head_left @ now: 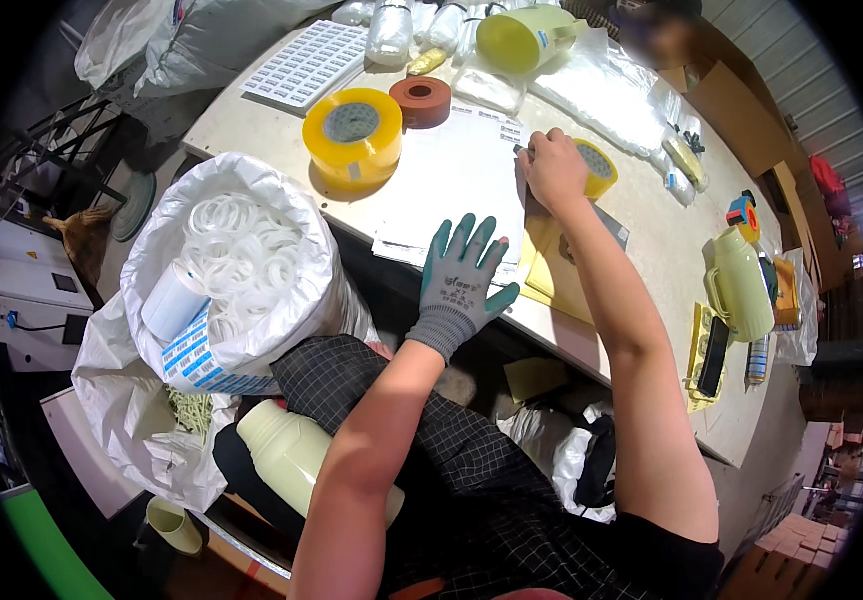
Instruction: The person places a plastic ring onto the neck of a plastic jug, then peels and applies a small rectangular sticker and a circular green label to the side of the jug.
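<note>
A dark checked apron (472, 470) lies nearest, a pale-green jug (287, 450) beside it. White paper sheets (452, 180) reach the worktop's (692, 290) front edge. Over them, the gloved left hand's (459, 280) fingers spread apart; the bare right hand's (555, 170) grip bunches at their right side, its hold impossible to tell. An uneven pull could crease or skew the sheets.

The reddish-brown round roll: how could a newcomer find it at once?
On the white table, find the big, glossy yellow tape roll. Behind it, to the right, sits the reddish-brown round roll. Its colour and smaller size set it apart from that neighbour.
</note>
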Demonstrator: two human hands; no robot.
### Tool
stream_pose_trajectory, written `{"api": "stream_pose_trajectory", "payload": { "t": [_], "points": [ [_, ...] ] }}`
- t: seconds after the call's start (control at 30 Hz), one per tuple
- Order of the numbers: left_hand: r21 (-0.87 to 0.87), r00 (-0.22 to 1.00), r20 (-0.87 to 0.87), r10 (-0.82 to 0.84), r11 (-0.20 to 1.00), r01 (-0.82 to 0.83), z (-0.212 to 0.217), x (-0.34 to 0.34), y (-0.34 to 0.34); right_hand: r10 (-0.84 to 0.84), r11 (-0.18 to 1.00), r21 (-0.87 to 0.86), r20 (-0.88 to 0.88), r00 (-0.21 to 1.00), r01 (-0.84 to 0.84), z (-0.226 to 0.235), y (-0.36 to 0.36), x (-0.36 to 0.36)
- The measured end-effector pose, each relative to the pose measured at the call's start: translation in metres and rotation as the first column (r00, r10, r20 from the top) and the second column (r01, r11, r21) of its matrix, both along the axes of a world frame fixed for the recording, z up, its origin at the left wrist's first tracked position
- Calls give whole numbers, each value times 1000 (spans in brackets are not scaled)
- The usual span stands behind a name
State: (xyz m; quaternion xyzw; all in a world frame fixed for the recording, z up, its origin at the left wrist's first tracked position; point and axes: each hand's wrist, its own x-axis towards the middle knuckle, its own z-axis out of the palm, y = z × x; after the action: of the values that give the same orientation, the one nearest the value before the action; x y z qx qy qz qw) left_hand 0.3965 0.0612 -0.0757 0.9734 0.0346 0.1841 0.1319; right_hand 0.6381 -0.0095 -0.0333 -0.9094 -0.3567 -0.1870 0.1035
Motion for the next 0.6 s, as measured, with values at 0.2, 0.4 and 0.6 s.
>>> {"api": "stream_pose_trajectory", "payload": {
  "t": [0.2,0.4,0.6],
  "points": [
    [7,999,-41,13,1000,-12,2,-2,2,-59,998,27,-57,997,61,-5,8,-5],
    [-8,1000,-28,3,1000,-4,0,1,0,-97,980,146,-226,969,133,-9,11,1],
    [14,998,-63,6,1000,-5,4,3,3,173,828,558,-349,921,56,15,14,-7]
  ]
}}
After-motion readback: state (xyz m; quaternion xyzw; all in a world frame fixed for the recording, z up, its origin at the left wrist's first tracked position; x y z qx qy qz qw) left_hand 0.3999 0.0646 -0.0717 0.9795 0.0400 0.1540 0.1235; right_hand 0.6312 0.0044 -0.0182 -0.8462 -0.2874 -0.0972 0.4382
